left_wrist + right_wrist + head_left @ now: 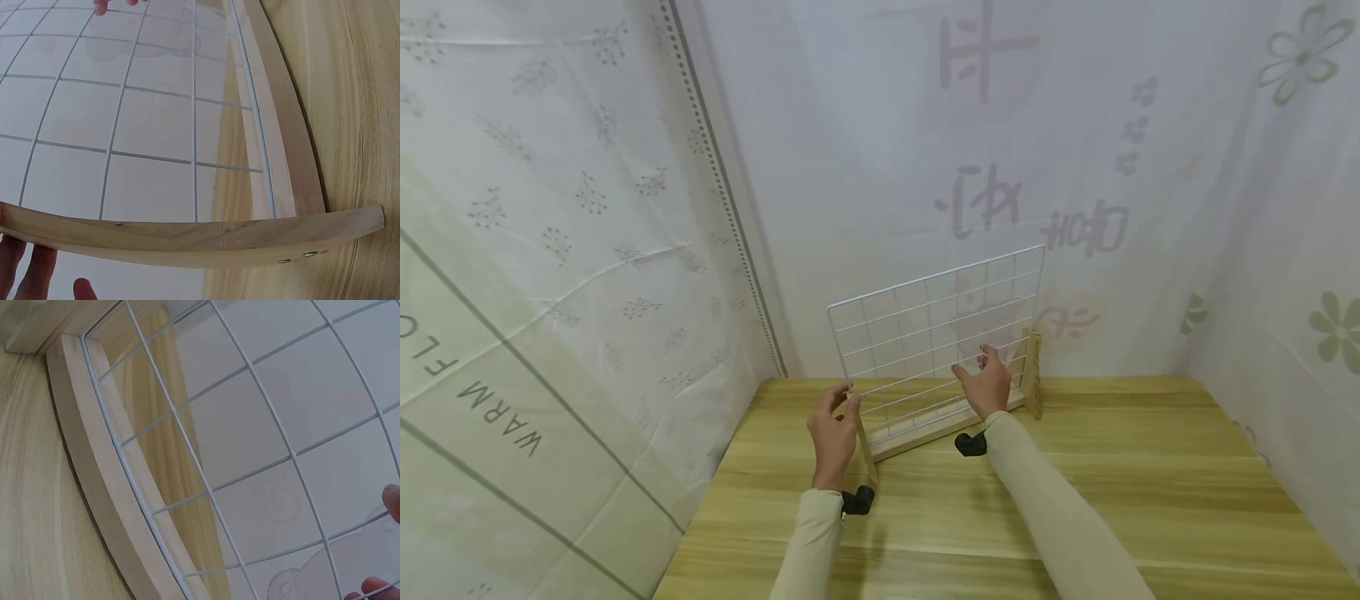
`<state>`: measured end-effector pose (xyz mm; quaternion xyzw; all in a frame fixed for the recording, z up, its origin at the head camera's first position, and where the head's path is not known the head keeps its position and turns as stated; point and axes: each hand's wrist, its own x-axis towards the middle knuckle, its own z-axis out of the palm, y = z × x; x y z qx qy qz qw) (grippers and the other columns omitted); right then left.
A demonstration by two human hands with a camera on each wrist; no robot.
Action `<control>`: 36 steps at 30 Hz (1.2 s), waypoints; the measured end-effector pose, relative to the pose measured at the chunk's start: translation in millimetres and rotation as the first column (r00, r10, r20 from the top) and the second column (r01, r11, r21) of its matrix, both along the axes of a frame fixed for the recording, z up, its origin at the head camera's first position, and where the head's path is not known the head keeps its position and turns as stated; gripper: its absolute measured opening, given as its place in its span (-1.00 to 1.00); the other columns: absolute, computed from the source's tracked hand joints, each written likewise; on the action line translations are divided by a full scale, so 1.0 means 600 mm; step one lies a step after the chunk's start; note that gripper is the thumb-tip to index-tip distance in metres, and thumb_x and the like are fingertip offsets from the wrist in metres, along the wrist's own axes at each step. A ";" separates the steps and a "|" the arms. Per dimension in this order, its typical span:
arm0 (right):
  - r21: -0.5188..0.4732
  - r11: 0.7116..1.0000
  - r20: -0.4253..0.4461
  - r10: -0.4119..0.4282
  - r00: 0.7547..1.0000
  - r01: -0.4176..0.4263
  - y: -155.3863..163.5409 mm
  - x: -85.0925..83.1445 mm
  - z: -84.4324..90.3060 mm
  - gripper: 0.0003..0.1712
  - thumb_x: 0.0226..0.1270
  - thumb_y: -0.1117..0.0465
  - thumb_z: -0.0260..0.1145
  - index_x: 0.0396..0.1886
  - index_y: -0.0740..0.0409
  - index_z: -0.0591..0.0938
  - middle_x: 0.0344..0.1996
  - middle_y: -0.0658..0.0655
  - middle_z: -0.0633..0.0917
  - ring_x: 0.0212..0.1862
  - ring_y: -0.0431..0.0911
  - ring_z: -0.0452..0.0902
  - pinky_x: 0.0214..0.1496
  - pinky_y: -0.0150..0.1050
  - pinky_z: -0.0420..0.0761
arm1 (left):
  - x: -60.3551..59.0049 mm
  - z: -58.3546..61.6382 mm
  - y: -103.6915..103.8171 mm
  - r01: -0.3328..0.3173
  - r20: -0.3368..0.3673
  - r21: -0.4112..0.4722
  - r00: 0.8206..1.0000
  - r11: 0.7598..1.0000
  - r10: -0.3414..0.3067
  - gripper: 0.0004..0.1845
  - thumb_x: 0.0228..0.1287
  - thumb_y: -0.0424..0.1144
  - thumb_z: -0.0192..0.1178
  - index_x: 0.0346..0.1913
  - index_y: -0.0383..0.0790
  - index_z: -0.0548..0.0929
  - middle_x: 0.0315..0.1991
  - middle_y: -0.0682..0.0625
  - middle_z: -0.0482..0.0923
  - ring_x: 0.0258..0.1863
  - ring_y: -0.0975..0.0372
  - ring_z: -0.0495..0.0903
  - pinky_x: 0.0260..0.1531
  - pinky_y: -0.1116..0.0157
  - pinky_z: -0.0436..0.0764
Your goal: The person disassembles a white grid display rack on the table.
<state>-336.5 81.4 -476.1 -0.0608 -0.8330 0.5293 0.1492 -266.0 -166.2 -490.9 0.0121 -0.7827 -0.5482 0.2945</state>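
A white wire grid panel stands tilted in a pale wooden stand, its lower edge along a wooden base bar. My left hand is at the upper part of the left wooden side piece. In the left wrist view its fingers meet that piece's outer side, while another fingertip stays apart from the wood. Toward the panel's lower right, my right hand reaches to the wires, fingers loosely bent and spread. Its fingertips overlap the wires at the right wrist view's edge.
The stand rests on a wood-grain table. A second wooden side piece is at the panel's right end. Printed white curtains hang behind the table and along both sides. Each wrist carries a small black device.
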 end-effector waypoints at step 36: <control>0.125 0.985 -0.182 -0.093 0.979 0.117 -0.009 -0.017 0.001 -0.38 0.12 0.02 0.38 0.12 0.17 0.42 0.00 0.21 0.58 -0.05 0.12 0.53 -0.08 0.04 0.52 | 0.033 0.051 0.016 0.044 -0.041 -0.006 0.998 0.999 -0.044 -0.74 0.22 -0.36 0.19 -0.02 -0.25 0.60 0.01 -0.24 0.59 0.04 -0.08 0.56 -0.29 0.03 0.65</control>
